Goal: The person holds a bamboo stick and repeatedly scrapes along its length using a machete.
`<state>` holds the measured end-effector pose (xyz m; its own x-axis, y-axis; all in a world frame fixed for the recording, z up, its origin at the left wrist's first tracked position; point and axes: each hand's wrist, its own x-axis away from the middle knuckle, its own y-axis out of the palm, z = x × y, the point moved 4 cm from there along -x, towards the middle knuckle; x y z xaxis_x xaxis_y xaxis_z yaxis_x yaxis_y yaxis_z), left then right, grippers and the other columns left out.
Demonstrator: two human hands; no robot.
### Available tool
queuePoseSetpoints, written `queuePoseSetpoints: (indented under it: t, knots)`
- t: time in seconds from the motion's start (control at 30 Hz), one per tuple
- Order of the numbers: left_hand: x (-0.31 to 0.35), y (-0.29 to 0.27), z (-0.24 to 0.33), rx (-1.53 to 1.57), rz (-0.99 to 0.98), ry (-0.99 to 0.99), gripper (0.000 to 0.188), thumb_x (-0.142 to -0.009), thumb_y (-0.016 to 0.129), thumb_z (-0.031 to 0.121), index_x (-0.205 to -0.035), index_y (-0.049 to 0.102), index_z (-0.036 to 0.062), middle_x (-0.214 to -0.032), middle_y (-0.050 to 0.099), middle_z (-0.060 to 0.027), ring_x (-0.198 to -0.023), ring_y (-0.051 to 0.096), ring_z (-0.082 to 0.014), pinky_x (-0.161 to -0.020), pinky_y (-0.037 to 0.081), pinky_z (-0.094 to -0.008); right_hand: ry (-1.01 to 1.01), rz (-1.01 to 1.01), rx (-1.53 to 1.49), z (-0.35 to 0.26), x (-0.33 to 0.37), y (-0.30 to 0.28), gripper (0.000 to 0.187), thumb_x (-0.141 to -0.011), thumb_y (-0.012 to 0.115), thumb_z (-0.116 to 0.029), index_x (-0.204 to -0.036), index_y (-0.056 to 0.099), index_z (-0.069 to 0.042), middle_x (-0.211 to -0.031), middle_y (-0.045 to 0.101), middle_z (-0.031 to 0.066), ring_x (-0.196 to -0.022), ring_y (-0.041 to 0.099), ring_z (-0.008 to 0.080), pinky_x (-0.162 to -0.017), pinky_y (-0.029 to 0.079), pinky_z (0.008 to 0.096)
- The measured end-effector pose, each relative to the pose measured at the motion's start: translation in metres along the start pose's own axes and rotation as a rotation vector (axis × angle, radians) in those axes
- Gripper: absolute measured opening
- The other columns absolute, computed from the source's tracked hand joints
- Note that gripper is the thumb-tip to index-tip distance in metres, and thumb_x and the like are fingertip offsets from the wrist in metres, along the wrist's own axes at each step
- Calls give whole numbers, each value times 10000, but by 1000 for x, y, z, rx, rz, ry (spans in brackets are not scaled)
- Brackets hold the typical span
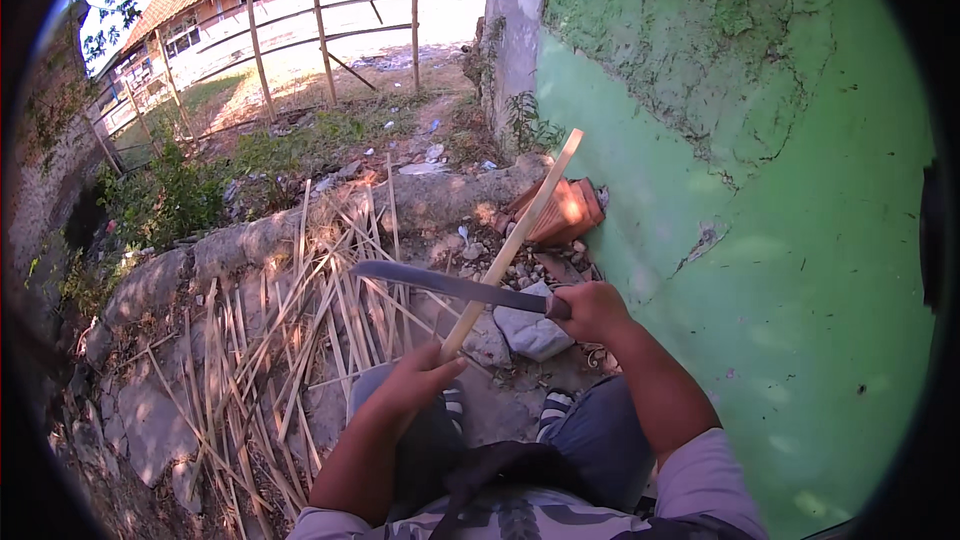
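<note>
My left hand [415, 378] is closed round the lower end of a pale bamboo strip [535, 212], which slants up and away to the right. In my right hand [594, 312] is the handle of a machete [450, 284], its long dark blade pointing left. The blade crosses the strip above my left hand; whether it touches or cuts into it I cannot tell. On the ground to the left lies a loose heap of thin split bamboo strips [330, 290], several of them crossing one another.
A green plastered wall [780, 340] with peeling patches rises close on my right. Grey stones [534, 328] and reddish bricks or tiles [566, 212] lie at its foot. A low stone ledge [250, 245] runs behind the heap, with a bamboo fence [322, 30] farther off.
</note>
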<state>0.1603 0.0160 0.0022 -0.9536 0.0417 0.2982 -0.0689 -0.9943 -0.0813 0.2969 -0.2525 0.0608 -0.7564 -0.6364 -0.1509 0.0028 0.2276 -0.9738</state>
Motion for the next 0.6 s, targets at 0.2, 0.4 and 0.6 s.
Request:
queuePoseSetpoints:
  t: [0.2, 0.4, 0.6]
  knots:
    - [-14, -16, -5, -3, -55, -63, 358, -957, 717, 356, -1029, 641, 13, -812, 555, 14, -718, 510, -99, -620, 417, -285, 67, -58, -94, -31, -14, 21, 223, -858, 720, -383, -847, 688, -163, -803, 716, 114, -788, 712, 366, -701, 551, 510]
    - [-16, -13, -1, -34, -58, -80, 351, -959, 708, 365, -1066, 631, 39, -761, 549, 22, -612, 508, -83, -542, 411, -260, 191, -39, -396, 9, -21, 70, 214, -847, 770, -337, -896, 726, -134, -806, 726, 128, -783, 717, 362, -699, 558, 461]
    - [-19, -12, 3, 30, -60, -81, 301, -961, 707, 325, -1042, 621, 48, -708, 513, 58, -547, 467, -63, -479, 365, -252, 221, -19, -385, -15, -20, 53, 205, -847, 773, -318, -885, 732, -121, -790, 713, 138, -770, 708, 362, -689, 547, 460]
